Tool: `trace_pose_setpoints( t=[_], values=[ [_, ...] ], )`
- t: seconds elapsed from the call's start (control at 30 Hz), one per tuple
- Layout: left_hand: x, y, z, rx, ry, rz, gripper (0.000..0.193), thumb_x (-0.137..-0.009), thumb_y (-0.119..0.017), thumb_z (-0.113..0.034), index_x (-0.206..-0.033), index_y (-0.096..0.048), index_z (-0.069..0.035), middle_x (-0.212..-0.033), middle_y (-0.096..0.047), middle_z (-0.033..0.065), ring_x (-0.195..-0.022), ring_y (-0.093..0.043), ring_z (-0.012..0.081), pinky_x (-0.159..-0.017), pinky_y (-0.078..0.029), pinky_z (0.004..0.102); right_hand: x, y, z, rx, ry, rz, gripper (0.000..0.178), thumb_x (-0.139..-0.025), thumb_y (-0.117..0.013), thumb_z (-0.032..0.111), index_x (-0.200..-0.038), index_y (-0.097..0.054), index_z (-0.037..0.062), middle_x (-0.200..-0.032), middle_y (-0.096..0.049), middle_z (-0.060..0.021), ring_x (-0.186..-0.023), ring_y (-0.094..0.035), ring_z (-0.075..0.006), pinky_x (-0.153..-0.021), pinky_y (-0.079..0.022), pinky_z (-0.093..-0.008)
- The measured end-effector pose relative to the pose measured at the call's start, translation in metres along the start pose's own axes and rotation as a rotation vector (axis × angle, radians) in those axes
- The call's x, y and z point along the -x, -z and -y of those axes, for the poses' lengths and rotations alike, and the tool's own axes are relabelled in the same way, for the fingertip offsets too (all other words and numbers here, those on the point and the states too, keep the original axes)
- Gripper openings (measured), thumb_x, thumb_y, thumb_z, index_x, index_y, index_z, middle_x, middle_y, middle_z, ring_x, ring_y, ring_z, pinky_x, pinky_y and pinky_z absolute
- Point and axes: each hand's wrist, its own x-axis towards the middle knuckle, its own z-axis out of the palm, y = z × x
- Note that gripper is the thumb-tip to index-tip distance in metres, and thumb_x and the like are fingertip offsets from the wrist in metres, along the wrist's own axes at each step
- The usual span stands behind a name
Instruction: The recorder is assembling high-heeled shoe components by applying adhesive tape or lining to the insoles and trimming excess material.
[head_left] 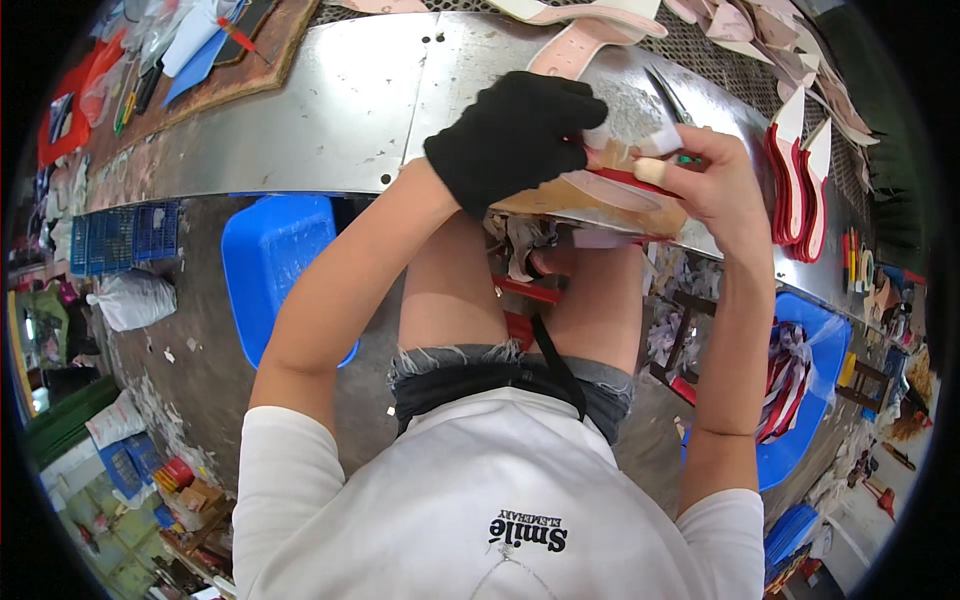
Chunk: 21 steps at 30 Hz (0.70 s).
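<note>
My left hand (515, 140) wears a black glove with a pale cover on a fingertip. Its fingers are closed on one end of a thin red-edged piece (622, 178), which looks like a cut shoe part. The other end is pinched by my bare right hand (715, 185), which has pale finger covers on its thumb and index finger. Both hands are over the bench's near edge, above a tan worn patch (640, 212). Just beyond them lies a pointed dark metal tool (666, 95), perhaps scissors; my right fingers partly hide it.
Red-and-white curved pieces (790, 195) are stacked at the right of the metal bench (350, 110). Pinkish cut pieces (580, 50) lie at the back. A wooden board (225, 90) is at left. Blue tubs (285, 265) stand on the floor at both sides, the right one holding red-and-white strips (785, 385).
</note>
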Motion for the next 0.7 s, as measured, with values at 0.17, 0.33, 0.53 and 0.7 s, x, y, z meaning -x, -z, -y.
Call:
trace_pose_setpoints(
  t=[0.17, 0.33, 0.53, 0.7],
  values=[
    [0.005, 0.003, 0.003, 0.097, -0.114, -0.16, 0.025, -0.064, -0.074, -0.005, -0.083, -0.059, -0.003, -0.079, -0.057, 0.0099, -0.073, -0.058, 0.029, -0.063, -0.048, 0.0351, 0.037, -0.017, -0.012, 0.01, 0.211, -0.194, 0.016, -0.07, -0.076, 0.004, -0.085, -0.07, 0.0018, -0.08, -0.061, -0.0029, -0.065, -0.056, -0.0083, -0.061, -0.044, -0.021],
    [0.005, 0.002, 0.009, 0.066, -0.125, -0.094, 0.029, -0.061, -0.075, -0.005, -0.087, -0.062, -0.003, -0.082, -0.059, 0.01, -0.076, -0.057, 0.028, -0.063, -0.048, 0.0351, 0.041, -0.027, -0.03, 0.283, 0.414, -0.407, 0.019, -0.068, -0.075, 0.001, -0.086, -0.071, 0.0034, -0.083, -0.059, -0.0048, -0.066, -0.059, -0.0136, -0.059, -0.045, -0.0233],
    [0.006, -0.001, 0.006, 0.007, -0.14, -0.098, 0.03, -0.059, -0.076, -0.007, -0.087, -0.065, -0.006, -0.083, -0.06, 0.0092, -0.077, -0.058, 0.0276, -0.063, -0.049, 0.0359, 0.033, -0.022, -0.033, 0.308, 0.494, -0.379, 0.018, -0.068, -0.076, 0.0, -0.085, -0.071, 0.0036, -0.084, -0.059, -0.0055, -0.064, -0.06, -0.0132, -0.056, -0.045, -0.0243],
    [0.008, -0.006, -0.02, -0.314, -0.197, -0.052, 0.019, -0.065, -0.075, -0.019, -0.078, -0.064, -0.012, -0.086, -0.06, 0.0031, -0.077, -0.058, 0.0249, -0.064, -0.049, 0.0352, 0.033, -0.02, -0.031, 0.329, 0.513, -0.342, 0.017, -0.069, -0.075, 0.001, -0.084, -0.069, 0.0019, -0.083, -0.059, -0.006, -0.062, -0.059, -0.0143, -0.055, -0.045, -0.0251]
  ],
)
